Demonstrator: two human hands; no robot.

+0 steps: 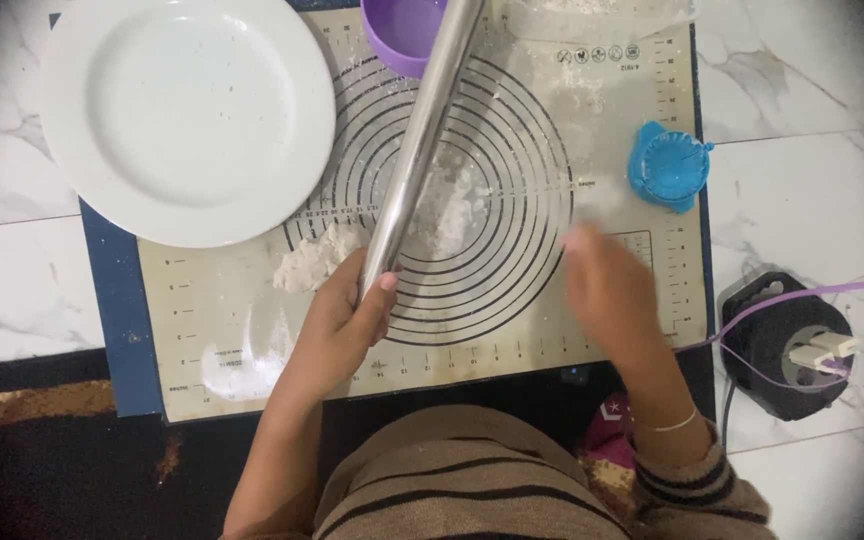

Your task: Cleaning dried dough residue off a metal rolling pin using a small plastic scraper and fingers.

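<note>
My left hand (340, 318) grips the near end of a long steel rolling pin (420, 140), which slants up and away over a pale baking mat (512, 330) printed with dark rings. A lump of white dough (310, 262) lies on the mat just left of that hand. Flour is smeared over the rings near the pin. My right hand (607, 290) is blurred, hovering over the right part of the mat with nothing visible in it; I cannot tell how its fingers are set.
A large white plate (187, 115) overlaps the mat's upper left. A purple cup (402, 35) stands at the top, partly behind the pin. A blue round dumpling press (668, 168) sits at the mat's right edge. A black socket block with a purple cable (790, 345) lies on the marble floor.
</note>
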